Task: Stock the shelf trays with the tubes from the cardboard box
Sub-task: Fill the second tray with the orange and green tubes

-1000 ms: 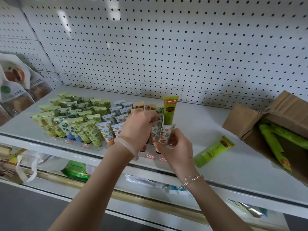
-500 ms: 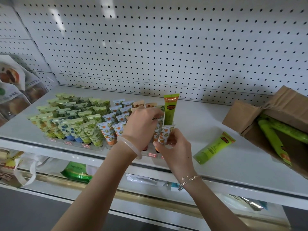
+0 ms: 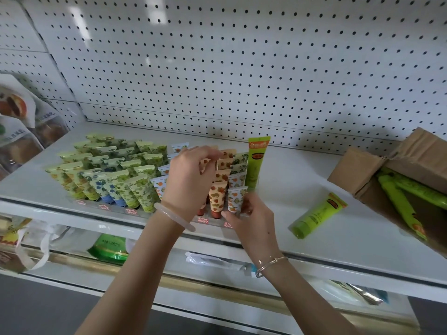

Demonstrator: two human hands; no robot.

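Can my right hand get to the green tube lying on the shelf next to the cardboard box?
Probably yes. The green tube lies on open shelf just right of the right hand, with nothing between them. It must first release the small tube it pinches.

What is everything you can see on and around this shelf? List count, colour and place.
small patterned tubes: dozens, green, blue and orange prints, upright in front tray
tall tube: one, lime green, upright at tray's right end
loose tube: one, lime green, lying on shelf
cardboard box: one, brown, open, far right
boxed tubes: at least two, lime green, inside box
pegboard: one, white, behind shelf
snack bags: several, pale, far left
left hand: one, curled round tube tops
right hand: one, pinching front-row tube
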